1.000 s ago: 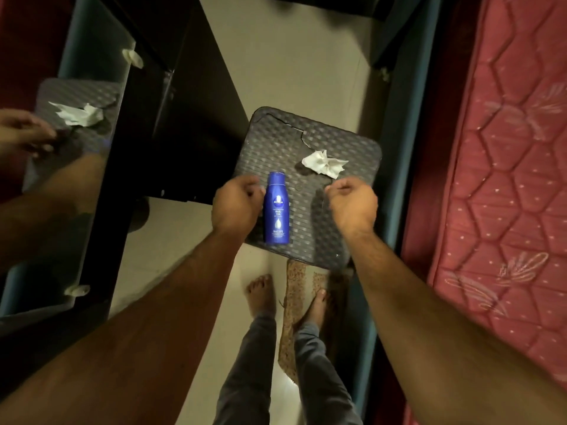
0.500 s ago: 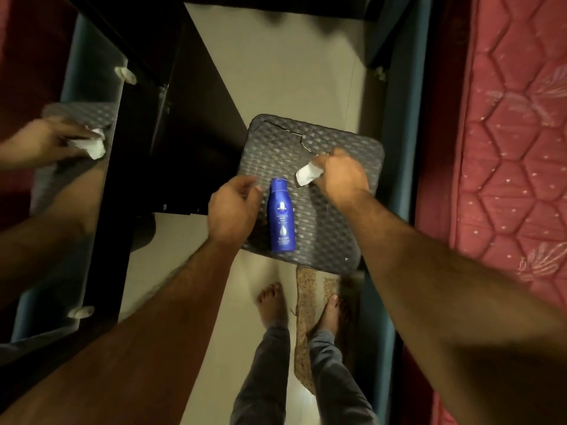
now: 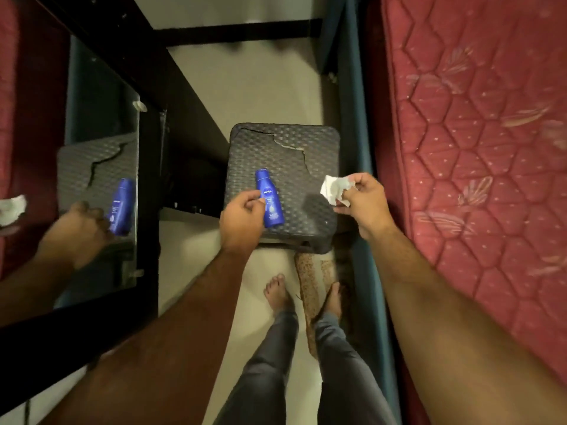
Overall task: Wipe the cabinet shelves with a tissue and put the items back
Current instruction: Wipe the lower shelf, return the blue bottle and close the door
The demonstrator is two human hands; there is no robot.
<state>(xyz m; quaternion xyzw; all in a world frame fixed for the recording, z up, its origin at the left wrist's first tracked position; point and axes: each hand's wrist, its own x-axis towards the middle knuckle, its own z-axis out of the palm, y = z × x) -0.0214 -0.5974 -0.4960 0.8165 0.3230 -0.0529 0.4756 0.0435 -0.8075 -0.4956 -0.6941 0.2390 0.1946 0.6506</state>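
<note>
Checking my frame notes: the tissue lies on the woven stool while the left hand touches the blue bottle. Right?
No. The tissue is pinched in the right hand, not lying on the woven stool; the head view shows it. The left hand does touch the blue bottle.

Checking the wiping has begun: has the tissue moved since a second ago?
Yes. The right hand has lifted the tissue off the stool top, toward its right edge.

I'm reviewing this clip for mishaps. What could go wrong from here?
1. The left hand has only a fingertip grip on the side of the bottle, which lies on the stool; it may slip and roll off.
2. The stool's top has a crack; leaning on it might break it further.
3. The tissue pinched in the right hand looks crumpled, so it may tear while wiping.
</note>
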